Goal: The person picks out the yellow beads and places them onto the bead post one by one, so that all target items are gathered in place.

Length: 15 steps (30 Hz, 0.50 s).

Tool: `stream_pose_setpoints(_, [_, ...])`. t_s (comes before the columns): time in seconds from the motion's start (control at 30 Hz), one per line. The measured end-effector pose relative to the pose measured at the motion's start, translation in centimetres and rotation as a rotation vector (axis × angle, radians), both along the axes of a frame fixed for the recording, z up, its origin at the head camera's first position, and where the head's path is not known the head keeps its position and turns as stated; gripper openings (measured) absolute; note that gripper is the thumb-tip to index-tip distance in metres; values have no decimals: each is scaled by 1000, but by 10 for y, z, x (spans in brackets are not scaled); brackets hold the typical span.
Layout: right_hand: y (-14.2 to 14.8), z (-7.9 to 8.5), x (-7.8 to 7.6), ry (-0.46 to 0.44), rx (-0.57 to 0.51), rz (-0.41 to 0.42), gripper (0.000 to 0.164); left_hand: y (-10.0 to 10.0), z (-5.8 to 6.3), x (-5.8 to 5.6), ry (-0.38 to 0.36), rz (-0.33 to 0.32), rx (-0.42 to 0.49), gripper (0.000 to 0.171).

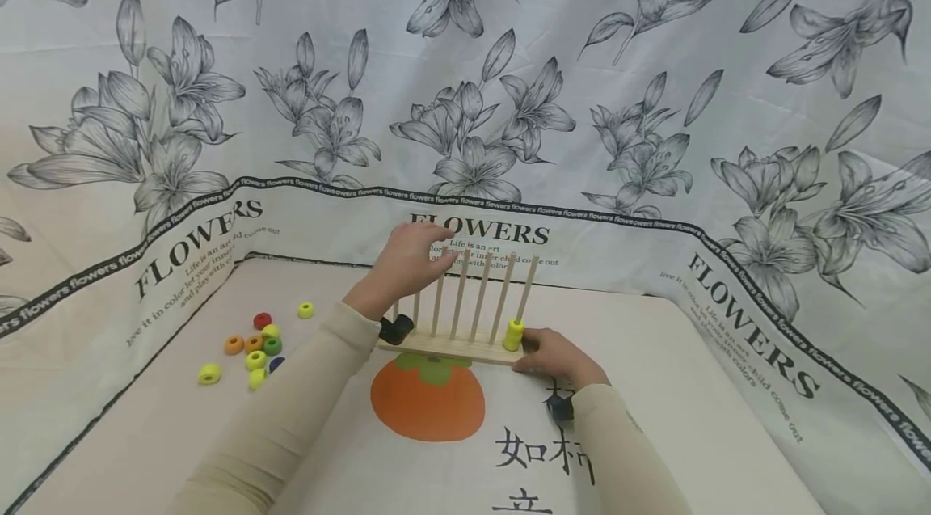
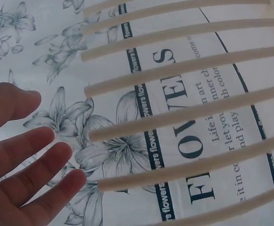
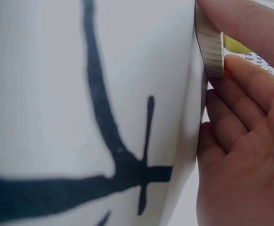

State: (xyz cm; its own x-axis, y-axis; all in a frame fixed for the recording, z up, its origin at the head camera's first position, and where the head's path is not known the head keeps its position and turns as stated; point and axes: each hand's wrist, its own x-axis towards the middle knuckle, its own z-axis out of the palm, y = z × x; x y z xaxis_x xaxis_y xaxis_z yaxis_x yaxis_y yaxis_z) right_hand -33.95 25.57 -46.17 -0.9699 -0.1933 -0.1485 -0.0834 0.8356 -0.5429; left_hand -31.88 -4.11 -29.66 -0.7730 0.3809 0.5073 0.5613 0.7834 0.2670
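A wooden peg rack (image 1: 444, 348) stands on the table, with a row of thin upright pegs (image 1: 460, 298). Yellow beads (image 1: 513, 335) are stacked low on its rightmost peg. My left hand (image 1: 409, 260) hovers at the peg tops, fingers spread and nothing in them. In the left wrist view, the same hand (image 2: 23, 165) is beside the bare peg ends (image 2: 92, 90). At the rack's right end, my right hand (image 1: 560, 357) grips the base. The right wrist view has the thumb on one side of the base's end (image 3: 213, 52) and fingers at the other.
Loose beads lie left of the rack: a red bead (image 1: 263, 321), orange beads (image 1: 233, 344), a green bead (image 1: 272, 346), a blue bead (image 1: 277, 365) and several yellow beads (image 1: 209, 373). The tablecloth has an orange persimmon print (image 1: 427, 402). Behind hangs a flowered curtain (image 1: 465, 135).
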Motion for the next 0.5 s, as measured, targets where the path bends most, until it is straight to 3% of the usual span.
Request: stream_pose_setpoints(0.5, [-1,1,1,-4,-9,-8,77,-55,-18,7,63,34,68,32])
